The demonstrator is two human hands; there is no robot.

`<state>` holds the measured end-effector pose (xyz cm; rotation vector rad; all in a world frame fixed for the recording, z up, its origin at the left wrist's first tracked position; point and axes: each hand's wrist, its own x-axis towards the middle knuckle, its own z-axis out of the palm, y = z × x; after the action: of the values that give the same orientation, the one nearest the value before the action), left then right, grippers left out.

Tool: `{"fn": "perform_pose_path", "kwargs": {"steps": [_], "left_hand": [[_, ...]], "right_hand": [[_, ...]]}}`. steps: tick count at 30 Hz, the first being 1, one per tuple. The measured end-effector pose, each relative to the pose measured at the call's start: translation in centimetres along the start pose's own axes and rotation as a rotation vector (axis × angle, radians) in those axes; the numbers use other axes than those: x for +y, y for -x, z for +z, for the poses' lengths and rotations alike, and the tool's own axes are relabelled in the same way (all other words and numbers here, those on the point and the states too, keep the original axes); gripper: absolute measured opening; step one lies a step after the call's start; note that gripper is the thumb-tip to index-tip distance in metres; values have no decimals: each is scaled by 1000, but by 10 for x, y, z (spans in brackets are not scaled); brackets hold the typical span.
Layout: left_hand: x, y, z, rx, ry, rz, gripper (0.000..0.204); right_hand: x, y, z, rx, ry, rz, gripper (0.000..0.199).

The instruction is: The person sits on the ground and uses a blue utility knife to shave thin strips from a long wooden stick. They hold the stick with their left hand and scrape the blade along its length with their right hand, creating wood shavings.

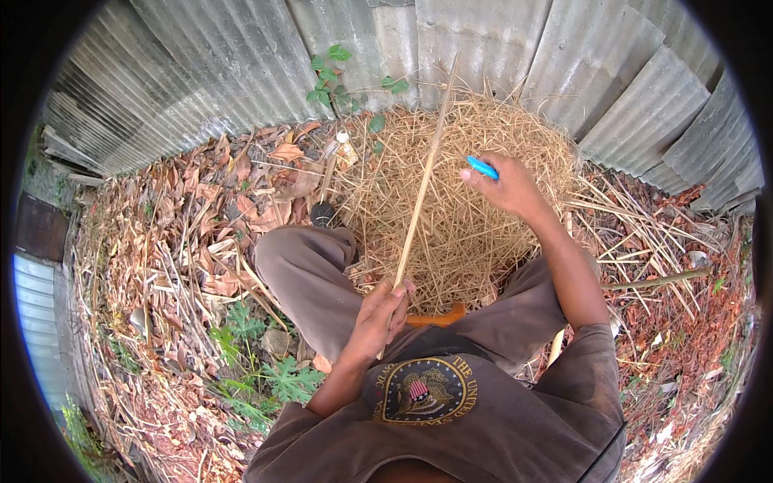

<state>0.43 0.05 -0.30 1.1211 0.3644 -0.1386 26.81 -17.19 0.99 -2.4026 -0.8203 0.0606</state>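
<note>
My left hand (380,315) is closed around the lower end of a long, thin, pale stick (424,179), close to my lap. The stick slants up and away from me, its far tip in front of the metal sheets. Off to the right of it, my right hand (510,188) grips a small, long, bright blue object (482,167), apart from the stick. Its shape looks like a handle or a cutter, but the fingers hide part of it. Below both hands lies a heap of straw-like shavings (475,241) between my legs.
Corrugated metal sheets (475,48) wall off the far side. Dry brown leaves (209,201) cover the ground at left, with green plants (290,378) near my left knee. Split sticks (656,241) lie at right. Something orange (437,317) shows between my thighs.
</note>
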Motion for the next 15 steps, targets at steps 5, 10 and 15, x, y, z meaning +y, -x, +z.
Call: {"fn": "perform_pose_path", "kwargs": {"steps": [5,10,15], "left_hand": [[2,-12,8,54,-123,152,26],[8,-15,20,79,-129,167,25],[-3,-16,22,100,-214,188,24]], "right_hand": [[-40,36,26,-162,-90,-392,64],[-52,48,39,-172,-50,-479,67],[-36,29,39,13,119,-406,70]]}}
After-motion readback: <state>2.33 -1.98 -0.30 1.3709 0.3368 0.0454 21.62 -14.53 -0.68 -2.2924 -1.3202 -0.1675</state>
